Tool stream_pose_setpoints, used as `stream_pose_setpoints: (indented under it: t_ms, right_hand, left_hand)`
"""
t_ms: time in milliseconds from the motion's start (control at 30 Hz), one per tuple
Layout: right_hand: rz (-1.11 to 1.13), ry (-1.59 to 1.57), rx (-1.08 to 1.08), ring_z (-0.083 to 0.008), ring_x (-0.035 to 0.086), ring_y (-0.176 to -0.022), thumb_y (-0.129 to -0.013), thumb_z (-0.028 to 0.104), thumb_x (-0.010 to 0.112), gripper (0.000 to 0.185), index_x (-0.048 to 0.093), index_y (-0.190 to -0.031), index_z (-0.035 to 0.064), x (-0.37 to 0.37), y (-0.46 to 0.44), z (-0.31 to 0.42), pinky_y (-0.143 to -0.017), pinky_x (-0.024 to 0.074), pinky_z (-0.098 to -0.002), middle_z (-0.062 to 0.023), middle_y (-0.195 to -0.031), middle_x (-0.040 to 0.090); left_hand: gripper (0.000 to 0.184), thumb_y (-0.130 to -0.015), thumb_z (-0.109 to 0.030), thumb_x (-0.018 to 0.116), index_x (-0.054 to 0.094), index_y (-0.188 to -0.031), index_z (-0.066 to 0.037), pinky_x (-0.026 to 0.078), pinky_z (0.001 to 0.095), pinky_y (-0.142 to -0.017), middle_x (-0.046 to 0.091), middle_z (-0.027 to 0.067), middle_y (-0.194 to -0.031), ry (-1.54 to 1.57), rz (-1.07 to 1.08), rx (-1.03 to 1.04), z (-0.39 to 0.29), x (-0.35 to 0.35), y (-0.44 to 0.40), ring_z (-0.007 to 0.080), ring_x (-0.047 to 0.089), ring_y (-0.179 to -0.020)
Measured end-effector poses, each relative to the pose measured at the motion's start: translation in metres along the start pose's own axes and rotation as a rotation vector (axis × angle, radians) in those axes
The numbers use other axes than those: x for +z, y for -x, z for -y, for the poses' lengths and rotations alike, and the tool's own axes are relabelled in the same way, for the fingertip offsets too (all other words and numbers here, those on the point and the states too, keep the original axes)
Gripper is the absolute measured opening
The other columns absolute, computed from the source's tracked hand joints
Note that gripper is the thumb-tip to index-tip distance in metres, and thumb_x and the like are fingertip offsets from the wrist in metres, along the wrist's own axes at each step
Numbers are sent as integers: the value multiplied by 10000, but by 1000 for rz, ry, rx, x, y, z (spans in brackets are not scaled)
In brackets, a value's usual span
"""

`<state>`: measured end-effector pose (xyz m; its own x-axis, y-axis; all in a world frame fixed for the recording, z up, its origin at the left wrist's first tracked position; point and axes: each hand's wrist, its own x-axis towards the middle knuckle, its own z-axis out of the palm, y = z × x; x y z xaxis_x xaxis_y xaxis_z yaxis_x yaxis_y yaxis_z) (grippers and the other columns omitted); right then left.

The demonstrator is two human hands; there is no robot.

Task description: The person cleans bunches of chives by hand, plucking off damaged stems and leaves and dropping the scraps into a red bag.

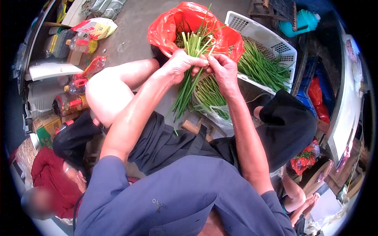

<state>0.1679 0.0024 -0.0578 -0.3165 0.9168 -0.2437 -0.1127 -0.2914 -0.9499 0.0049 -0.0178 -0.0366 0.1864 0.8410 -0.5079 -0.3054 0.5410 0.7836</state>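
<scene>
Floor point(130, 33), two hands point(181, 65) point(224, 71), one green bunch point(185, 95)

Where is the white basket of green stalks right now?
In the head camera's view, the white basket sits at the upper right, between the open red bag and the teal jug, beyond the person's right hand.

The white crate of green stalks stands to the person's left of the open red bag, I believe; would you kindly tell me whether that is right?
Not quite: the head view shows the white crate of green stalks to the person's right of the open red bag.
</scene>
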Motion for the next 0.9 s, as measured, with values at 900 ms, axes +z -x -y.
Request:
stream_pose_setpoints:
  t_ms: [900]
  right_hand:
    - [-283, 76, -116, -97, 559, -559, -911, 165, 584, 179, 612, -881, -9, 0, -38, 2, -522, 457, -246, -35, -684, 600]
  left_hand:
    - [322, -808, -74, 660, 591, -1098, 46, 432, 182, -538, 663, 67, -829, 89, 172, 60, -40, -11, 29, 52, 505, -544]
